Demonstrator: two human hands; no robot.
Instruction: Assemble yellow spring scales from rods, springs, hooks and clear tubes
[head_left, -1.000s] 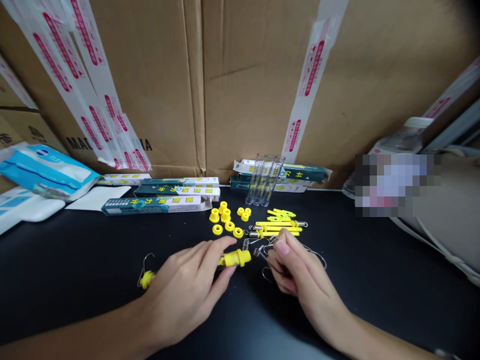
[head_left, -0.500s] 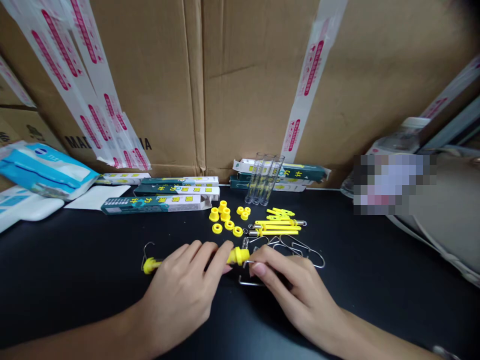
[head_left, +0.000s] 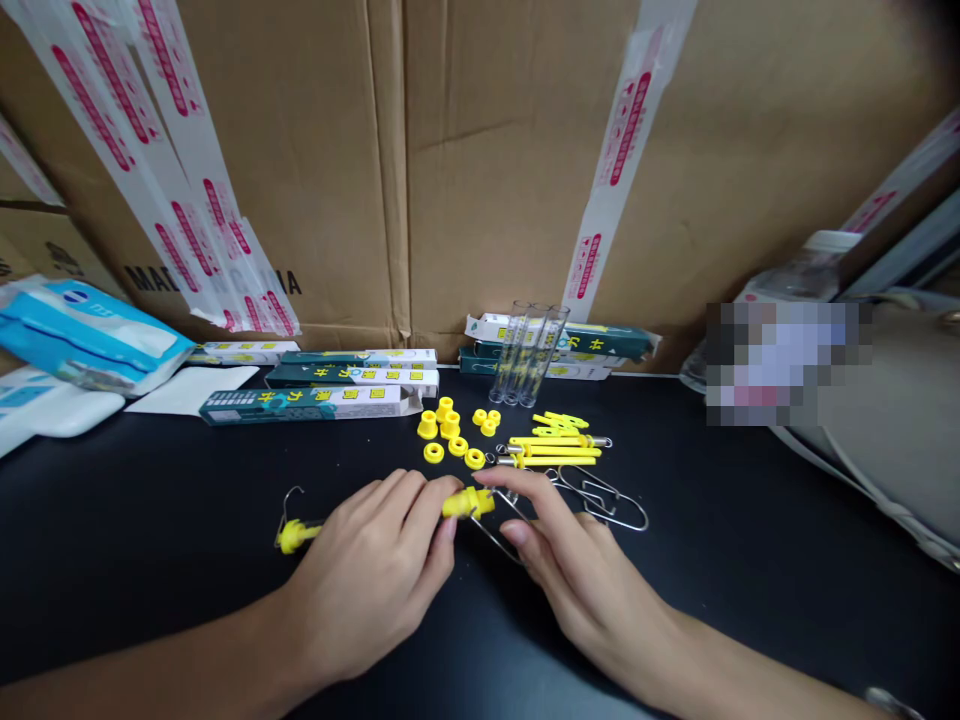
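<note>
My left hand (head_left: 382, 560) is closed around a tubular spring scale, its barrel mostly hidden by my fingers. Past the fingers sticks out the scale's yellow end cap (head_left: 472, 502). At the other end, a yellow cap (head_left: 294, 537) carries a thin wire hook (head_left: 289, 505). Between thumb and index finger, my right hand (head_left: 577, 560) grips a bent metal wire handle (head_left: 499, 540), whose two ends straddle the near yellow cap and touch it; whether they sit in its holes I cannot tell. Several loose wire handles (head_left: 626, 510) lie behind my right hand.
Yellow caps and rings (head_left: 450, 432), yellow rods with springs (head_left: 555, 451) and clear tubes (head_left: 529, 360) stand or lie beyond my hands. Small cartons (head_left: 315, 404) line the cardboard wall. A blue packet (head_left: 97, 340) is at left, a bottle (head_left: 821, 265) and bag (head_left: 885, 430) at right.
My right hand has turned the wire handle so its ends now reach around the yellow cap. The index finger has lifted and stretched toward the cap. My left hand keeps its hold.
</note>
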